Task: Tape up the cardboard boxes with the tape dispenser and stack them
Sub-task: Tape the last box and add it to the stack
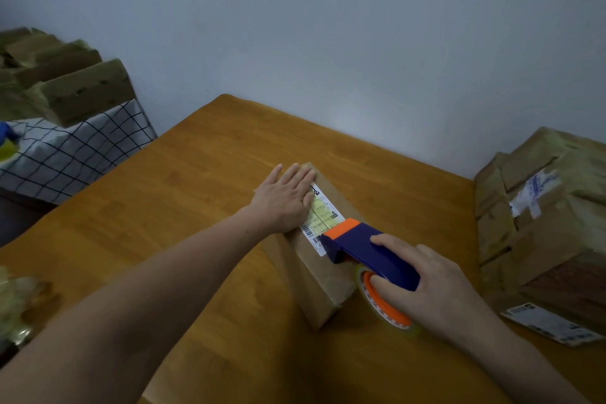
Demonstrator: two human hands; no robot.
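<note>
Head view: one cardboard box [314, 285] lies on the wooden table [196, 174], its long side running away from the person.
Step in hand: taping the top face of this box, by judgement.
Tape dispenser [360, 246]: blue body, orange front edge set down on the box top, over the near end of the shipping label [323, 216]; its tape roll [387, 305] hangs off the near right corner.
Right hand [436, 285]: wrapped round the dispenser, index finger along its top, thumb against the roll.
Left hand [285, 200]: flat, fingers straight, pressing the far left part of the box top; it holds nothing.
Relation: the box sits between the hands, left hand at its far end, right hand at its near end.
Tape laid so far: cannot tell; no strip is plainly visible.
Done: stacked boxes [541, 216] stand at the table's right edge; more boxes [75, 88] are piled on a checked cloth at left. Both piles look glossy with tape.
Left: finishing this seam, then stacking the box.
</note>
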